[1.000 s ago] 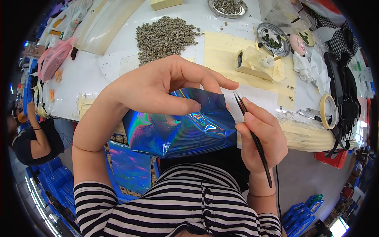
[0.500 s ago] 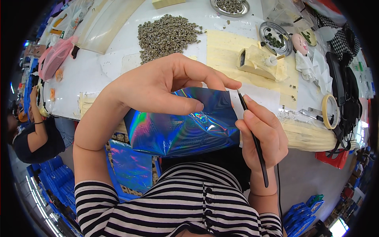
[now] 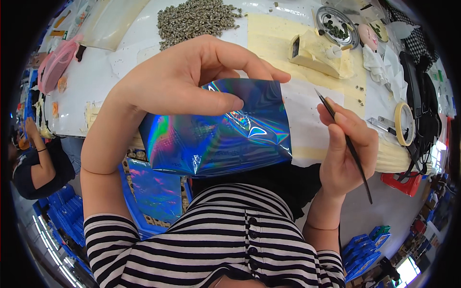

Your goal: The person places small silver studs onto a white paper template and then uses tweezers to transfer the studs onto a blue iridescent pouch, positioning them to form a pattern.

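My left hand (image 3: 192,79) is closed on a shiny blue holographic sheet (image 3: 216,144). The thumb presses on its front face, while the other fingers curl behind the upper edge, partly hidden. The sheet is creased and hangs over the near table edge. To the right of it, my right hand (image 3: 350,149) grips slim dark tweezers (image 3: 357,168) between thumb and fingers. Their pointed tip angles up and left, apart from the sheet, above white paper (image 3: 314,108). Nothing visible is held in the tip.
Beyond my left hand lies a pile of small metallic pieces (image 3: 192,21). A pale yellow taped block (image 3: 312,60), a round metal dish (image 3: 356,41) and a tape roll (image 3: 398,124) are at right. Below left, a blue tray (image 3: 138,216) holds another holographic sheet. A person (image 3: 36,168) sits far left.
My right hand has moved right with the tweezers, taking their tip away from the sheet's right edge. My left hand still grips the sheet. The whole view has shifted slightly.
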Motion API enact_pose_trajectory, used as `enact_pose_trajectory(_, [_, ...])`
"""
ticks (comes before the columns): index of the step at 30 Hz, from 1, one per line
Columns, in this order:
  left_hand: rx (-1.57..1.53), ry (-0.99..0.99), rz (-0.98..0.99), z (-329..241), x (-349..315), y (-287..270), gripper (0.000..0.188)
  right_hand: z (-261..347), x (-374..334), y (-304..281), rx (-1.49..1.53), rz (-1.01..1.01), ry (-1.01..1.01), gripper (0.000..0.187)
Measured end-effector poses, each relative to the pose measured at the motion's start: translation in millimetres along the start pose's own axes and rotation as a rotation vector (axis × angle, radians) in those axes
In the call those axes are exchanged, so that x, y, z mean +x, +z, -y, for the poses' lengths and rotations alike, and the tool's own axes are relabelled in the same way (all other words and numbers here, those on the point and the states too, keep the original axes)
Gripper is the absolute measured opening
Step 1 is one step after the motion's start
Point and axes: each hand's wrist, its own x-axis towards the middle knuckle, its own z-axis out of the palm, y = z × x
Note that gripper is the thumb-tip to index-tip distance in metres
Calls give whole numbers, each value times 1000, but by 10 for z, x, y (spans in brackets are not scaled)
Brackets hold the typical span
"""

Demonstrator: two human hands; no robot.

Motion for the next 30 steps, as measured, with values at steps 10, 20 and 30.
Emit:
enact_pose_trajectory(10, [-8, -117, 26, -29, -22, -38, 40, 58, -6, 22, 124, -22, -5, 18])
enact_pose_trajectory(20, [-72, -213, 19, -4, -9, -32, 51, 241, -37, 212, -60, 250, -167, 28])
enact_pose_trajectory(30, [-106, -232, 20, -18, -13, -38, 49, 208, -5, 283, -108, 277, -238, 30])
